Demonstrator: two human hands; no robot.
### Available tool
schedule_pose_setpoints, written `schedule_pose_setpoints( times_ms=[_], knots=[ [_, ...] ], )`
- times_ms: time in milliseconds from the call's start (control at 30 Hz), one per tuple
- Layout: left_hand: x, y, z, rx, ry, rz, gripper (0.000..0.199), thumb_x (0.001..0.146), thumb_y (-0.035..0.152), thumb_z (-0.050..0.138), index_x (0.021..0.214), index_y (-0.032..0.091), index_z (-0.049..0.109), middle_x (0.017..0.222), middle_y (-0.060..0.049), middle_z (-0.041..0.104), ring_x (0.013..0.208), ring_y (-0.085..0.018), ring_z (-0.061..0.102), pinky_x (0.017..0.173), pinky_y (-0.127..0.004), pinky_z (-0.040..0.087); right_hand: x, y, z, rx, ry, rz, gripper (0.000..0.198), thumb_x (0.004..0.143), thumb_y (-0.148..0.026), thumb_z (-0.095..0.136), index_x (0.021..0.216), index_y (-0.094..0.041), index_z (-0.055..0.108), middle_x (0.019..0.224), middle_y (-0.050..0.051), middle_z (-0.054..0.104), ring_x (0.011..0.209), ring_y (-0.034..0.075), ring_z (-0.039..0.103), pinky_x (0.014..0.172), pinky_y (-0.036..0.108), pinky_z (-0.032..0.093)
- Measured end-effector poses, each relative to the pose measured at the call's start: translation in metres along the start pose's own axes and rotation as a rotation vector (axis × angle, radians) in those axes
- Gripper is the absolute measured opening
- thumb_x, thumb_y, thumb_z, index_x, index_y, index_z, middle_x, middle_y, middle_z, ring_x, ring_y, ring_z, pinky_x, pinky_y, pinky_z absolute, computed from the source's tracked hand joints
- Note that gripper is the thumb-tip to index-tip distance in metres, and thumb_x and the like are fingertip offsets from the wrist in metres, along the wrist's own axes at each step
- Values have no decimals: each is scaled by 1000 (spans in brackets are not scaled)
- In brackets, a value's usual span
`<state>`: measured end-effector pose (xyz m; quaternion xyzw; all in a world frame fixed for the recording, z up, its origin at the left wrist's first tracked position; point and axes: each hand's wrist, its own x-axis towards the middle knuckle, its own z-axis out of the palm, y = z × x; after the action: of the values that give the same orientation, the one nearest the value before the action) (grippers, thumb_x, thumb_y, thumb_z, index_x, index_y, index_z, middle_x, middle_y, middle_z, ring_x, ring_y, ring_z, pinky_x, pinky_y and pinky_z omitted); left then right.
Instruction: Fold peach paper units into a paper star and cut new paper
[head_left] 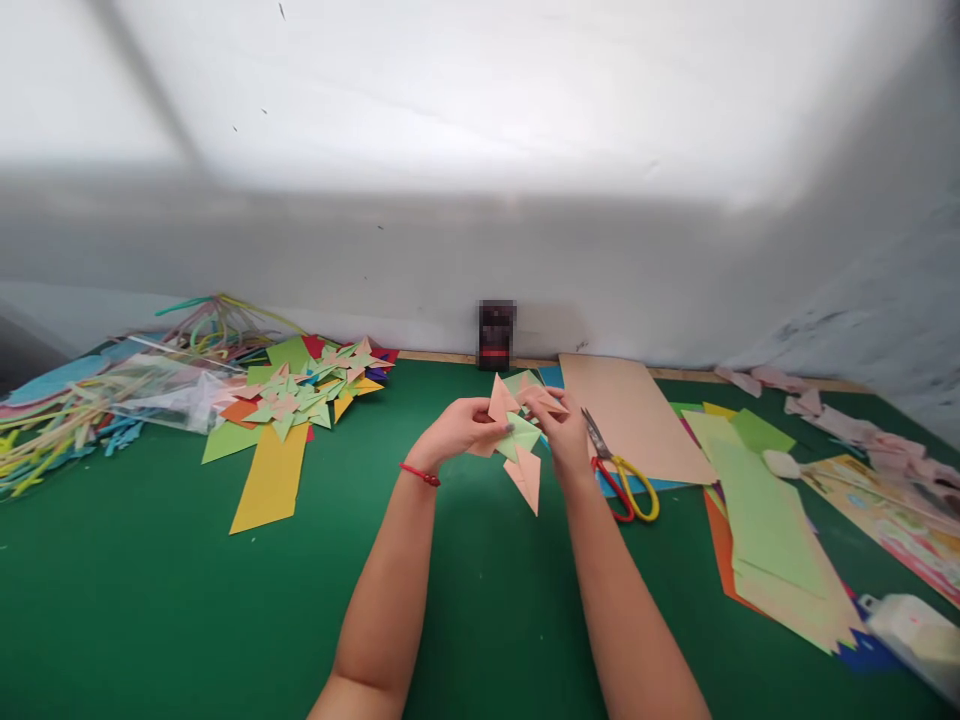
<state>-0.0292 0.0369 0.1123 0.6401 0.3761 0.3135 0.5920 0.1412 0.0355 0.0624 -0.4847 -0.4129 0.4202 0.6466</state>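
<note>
Between my two hands, above the green table, is a folded paper star [517,437] with a light green middle and peach points. My left hand [466,432] pinches its left side, thumb on the front face. On the upper right, my right hand [562,425] has its fingers closed on a peach point of the same star. One peach point hangs down below, free of both hands. Scissors [624,480] with one red and one yellow handle lie just right of my right wrist. Part of the star is hidden behind my fingers.
A pile of folded paper stars [300,395] lies left, with a yellow sheet [271,480] under it. Coloured strips [82,410] are beyond. Peach sheets [637,415], green sheets [769,540] and a white device [915,630] sit right. A dark object [495,335] stands against the wall.
</note>
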Motion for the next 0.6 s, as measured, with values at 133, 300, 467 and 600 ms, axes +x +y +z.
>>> schedule_pose_setpoints(
  times_ms=[133,300,467,600],
  knots=[
    [-7,13,3,30,65,47,31,75,38,63,91,11,67,82,-6,67,69,-15,59,57,-22,43,-12,-51,-14,10,-82,-66,29,70,-34,70,94,-21,62,70,-1,59,57,10,52,46,20,41],
    [-17,28,3,140,115,128,32,83,42,52,87,13,67,80,-4,65,67,-15,55,55,-22,42,-31,-81,-18,39,-140,-68,21,74,-35,68,90,-23,65,76,2,63,66,14,60,48,22,47],
    [-31,45,1,154,30,114,32,84,41,51,94,15,66,86,-6,65,70,-16,55,56,-23,42,-38,-87,-14,15,-123,-94,20,74,-33,70,91,-24,64,79,2,67,73,18,67,55,26,53],
    [-45,58,-2,218,48,68,31,84,44,51,92,16,63,78,-2,60,63,-12,51,51,-21,36,-45,-98,-14,-60,-148,-120,18,76,-35,68,86,-21,62,74,2,68,70,19,68,55,27,54]
  ],
)
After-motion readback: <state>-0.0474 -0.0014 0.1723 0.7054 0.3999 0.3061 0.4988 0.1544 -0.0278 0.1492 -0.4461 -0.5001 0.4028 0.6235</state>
